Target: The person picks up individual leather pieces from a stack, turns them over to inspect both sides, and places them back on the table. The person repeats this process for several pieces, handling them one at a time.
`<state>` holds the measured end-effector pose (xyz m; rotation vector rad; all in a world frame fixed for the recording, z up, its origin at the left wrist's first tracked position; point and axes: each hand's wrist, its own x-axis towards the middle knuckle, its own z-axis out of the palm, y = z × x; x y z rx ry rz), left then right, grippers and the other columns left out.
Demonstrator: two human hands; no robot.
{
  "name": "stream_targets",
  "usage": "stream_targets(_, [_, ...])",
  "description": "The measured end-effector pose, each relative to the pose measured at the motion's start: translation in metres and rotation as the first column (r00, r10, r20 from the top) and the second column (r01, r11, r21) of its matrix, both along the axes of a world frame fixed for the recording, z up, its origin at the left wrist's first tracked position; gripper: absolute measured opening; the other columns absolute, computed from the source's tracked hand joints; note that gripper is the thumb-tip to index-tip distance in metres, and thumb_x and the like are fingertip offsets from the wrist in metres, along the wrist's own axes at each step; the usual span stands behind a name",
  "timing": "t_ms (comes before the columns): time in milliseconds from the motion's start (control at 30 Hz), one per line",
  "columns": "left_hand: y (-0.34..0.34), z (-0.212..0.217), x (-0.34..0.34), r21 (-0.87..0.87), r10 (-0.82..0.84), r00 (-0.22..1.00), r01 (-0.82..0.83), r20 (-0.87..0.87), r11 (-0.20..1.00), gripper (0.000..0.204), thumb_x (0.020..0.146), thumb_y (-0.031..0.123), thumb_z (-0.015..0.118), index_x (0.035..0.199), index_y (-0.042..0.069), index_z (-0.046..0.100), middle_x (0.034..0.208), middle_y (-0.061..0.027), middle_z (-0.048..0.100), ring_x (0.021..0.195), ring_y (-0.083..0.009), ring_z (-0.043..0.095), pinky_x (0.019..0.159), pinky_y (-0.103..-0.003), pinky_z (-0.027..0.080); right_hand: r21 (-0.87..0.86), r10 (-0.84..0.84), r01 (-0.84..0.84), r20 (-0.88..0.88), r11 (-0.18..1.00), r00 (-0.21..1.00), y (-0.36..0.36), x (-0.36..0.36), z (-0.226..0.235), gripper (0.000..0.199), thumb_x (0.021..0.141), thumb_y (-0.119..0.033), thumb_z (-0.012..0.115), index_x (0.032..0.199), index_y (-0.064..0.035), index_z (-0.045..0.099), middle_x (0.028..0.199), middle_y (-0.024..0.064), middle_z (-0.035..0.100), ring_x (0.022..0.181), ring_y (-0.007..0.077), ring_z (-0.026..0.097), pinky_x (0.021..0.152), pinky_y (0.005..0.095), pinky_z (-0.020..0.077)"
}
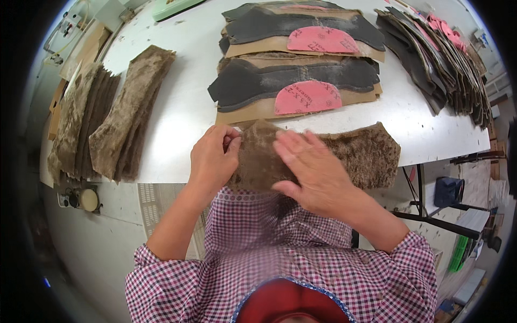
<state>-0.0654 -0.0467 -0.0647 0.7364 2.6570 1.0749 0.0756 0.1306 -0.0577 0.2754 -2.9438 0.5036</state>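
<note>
A long brown fur piece [369, 156] lies across the table's front edge, its near side hanging over. My left hand [212, 156] pinches it by its left end between thumb and fingers. Flat on the middle of the fur, slightly smeared by motion, rests my right hand [318, 172] with its fingers stretched out; part of the fur is hidden beneath it. Just beyond the hands lies a stack topped by a dark grey shaped piece [258, 81] on tan backing, with a pink half-round patch [308, 97] on it.
A second stack with a dark grey piece [264, 29] and pink patch lies farther back. To the left are piles of brown fur pieces [134, 102]. A fanned pile of dark layered pieces [425, 64] covers the right of the white table [183, 102]. A green object [172, 8] stands at the far edge.
</note>
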Motion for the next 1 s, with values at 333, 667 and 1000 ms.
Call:
stream_targets(333, [0.033,0.011,0.027,0.280,-0.284,0.908,0.373,-0.309,0.885,0.034,0.091,0.003,0.052,0.124,-0.001,0.052,0.118,-0.0174,0.057,0.107,-0.0275,0.056,0.086,-0.035,0.047,-0.064,-0.010,0.010,0.008,0.998,1.000,-0.007,0.001,-0.014,0.071,0.092,-0.045,0.049,0.138,0.0081,0.038,0.145,0.0228,0.039,0.139,0.0334,0.030,0.118,0.0433,0.0158])
stream_targets(667, [0.065,-0.004,0.039,-0.331,-0.639,0.733,0.558,-0.233,0.761,0.056,0.101,0.040,0.031,0.146,0.006,0.032,0.150,-0.0164,0.033,0.142,-0.0299,0.026,0.118,-0.043,0.014,0.076,-0.231,0.225,0.088,0.971,0.969,0.068,0.046,-0.016,0.075,0.094,-0.048,0.045,0.144,0.0045,0.028,0.152,0.0195,0.028,0.143,0.0291,0.023,0.119,0.0401,0.0125])
stream_targets(1000, [0.081,0.004,0.052,-0.245,-0.547,0.727,0.489,-0.415,0.837,0.044,0.086,0.026,0.064,0.122,0.002,0.056,0.106,-0.0169,0.054,0.105,-0.0348,0.050,0.093,-0.045,0.041,0.161,-0.439,0.423,0.080,0.892,0.895,0.136,0.074,-0.015,0.072,0.095,-0.044,0.045,0.145,0.0041,0.025,0.152,0.0196,0.028,0.143,0.0288,0.021,0.119,0.0412,0.0095])
